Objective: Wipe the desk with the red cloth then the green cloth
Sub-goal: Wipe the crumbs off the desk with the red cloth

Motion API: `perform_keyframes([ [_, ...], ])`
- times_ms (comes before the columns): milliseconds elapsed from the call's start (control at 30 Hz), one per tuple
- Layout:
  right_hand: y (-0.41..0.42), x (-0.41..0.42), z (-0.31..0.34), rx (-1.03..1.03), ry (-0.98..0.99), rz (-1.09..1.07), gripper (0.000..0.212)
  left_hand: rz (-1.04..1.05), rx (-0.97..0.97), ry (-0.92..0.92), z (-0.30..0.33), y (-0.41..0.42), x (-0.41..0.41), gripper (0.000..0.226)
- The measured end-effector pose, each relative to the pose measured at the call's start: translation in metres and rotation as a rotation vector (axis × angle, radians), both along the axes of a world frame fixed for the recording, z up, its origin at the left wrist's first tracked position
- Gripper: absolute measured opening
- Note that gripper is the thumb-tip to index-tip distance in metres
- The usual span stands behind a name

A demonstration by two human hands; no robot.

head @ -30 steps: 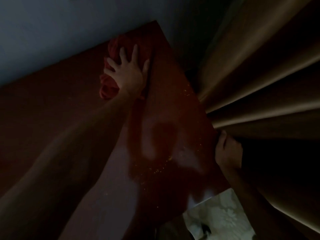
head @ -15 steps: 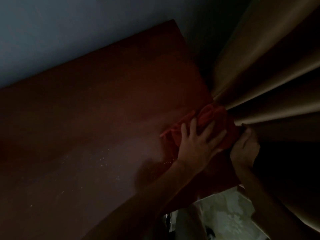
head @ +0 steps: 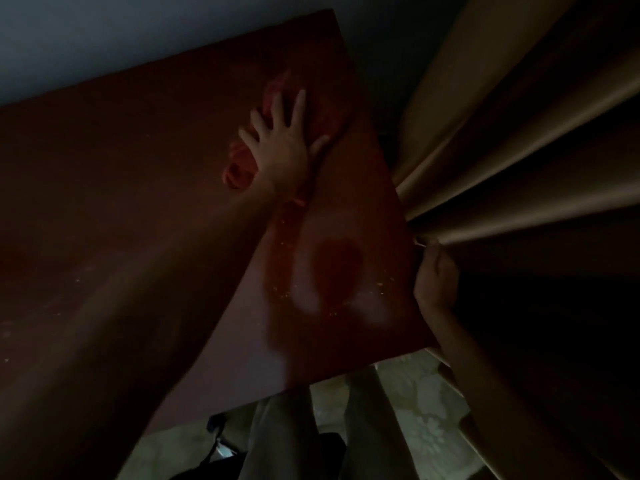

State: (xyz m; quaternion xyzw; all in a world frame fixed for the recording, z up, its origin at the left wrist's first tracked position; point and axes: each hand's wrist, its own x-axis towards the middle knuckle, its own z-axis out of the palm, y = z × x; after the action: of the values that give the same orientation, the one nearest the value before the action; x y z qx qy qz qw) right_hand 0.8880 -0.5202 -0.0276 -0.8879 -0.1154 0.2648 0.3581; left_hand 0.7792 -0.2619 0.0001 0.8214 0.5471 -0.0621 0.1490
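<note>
Red cloth [head: 242, 164] bunched at the far end of the desk [head: 346, 209], toward 12 o'clock, long axis running from about 7 to 1 o'clock. Pinned flat under the left hand [head: 282, 147], fingers spread wide and straight, pointing toward 12 (middle of the cloth hidden beneath the palm). Right hand [head: 434, 282] at 3 o'clock by the desk's right edge, fingers curled around a fold of the tan curtain [head: 519, 133]. Pale crumbs [head: 287, 292] scattered on the glossy top. No readable writing anywhere. Very dim throughout; cloth edges hard to trace. Green cloth not made out.
</note>
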Motion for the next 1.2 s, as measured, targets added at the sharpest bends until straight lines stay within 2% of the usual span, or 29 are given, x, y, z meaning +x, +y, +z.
perform_keyframes([
  [133,-0.004,0.014,-0.004,0.059,0.422,-0.010,0.045,-0.024,0.081,0.075,0.002,-0.036,0.016,0.067],
  [200,-0.007,0.020,-0.008,0.055,0.538,0.009,0.042,-0.167,0.114,0.067,-0.002,-0.078,0.009,0.063],
  [333,-0.027,0.028,-0.014,0.002,0.643,0.001,0.043,-0.526,0.088,-0.006,-0.009,-0.192,-0.020,0.060],
  [433,-0.047,0.038,-0.018,-0.051,0.636,-0.082,0.051,-0.753,0.138,-0.013,-0.016,-0.250,-0.053,0.063],
  [533,-0.052,0.036,-0.012,-0.093,0.559,0.010,0.051,-0.897,0.133,-0.026,-0.020,-0.263,-0.083,0.073],
  [667,-0.043,0.020,-0.009,-0.209,0.602,0.087,0.059,-1.185,0.193,-0.133,-0.023,-0.228,-0.101,0.051],
  [767,-0.033,0.018,-0.009,-0.209,0.547,0.075,0.061,-1.250,0.248,-0.162,-0.025,-0.179,-0.109,0.054],
  [833,-0.028,0.019,-0.009,-0.196,0.533,0.089,0.059,-1.139,0.275,-0.046,-0.024,-0.143,-0.106,0.068],
  [900,-0.028,0.019,-0.011,-0.175,0.521,0.065,0.057,-0.880,0.245,0.026,-0.015,-0.111,-0.097,0.082],
  [1000,-0.029,0.016,-0.011,-0.156,0.501,0.078,0.055,-0.551,0.135,0.097,0.007,-0.091,-0.070,0.102],
  [1067,-0.032,0.015,-0.011,-0.138,0.480,0.095,0.052,-0.288,-0.051,0.129,0.021,-0.096,-0.044,0.115],
  [1133,-0.035,0.015,-0.010,-0.084,0.468,0.099,0.050,0.108,-0.288,0.053,0.036,-0.111,-0.012,0.106],
  [1200,-0.034,0.014,-0.009,-0.047,0.464,0.117,0.050,0.385,-0.311,-0.085,0.032,-0.132,0.018,0.081],
])
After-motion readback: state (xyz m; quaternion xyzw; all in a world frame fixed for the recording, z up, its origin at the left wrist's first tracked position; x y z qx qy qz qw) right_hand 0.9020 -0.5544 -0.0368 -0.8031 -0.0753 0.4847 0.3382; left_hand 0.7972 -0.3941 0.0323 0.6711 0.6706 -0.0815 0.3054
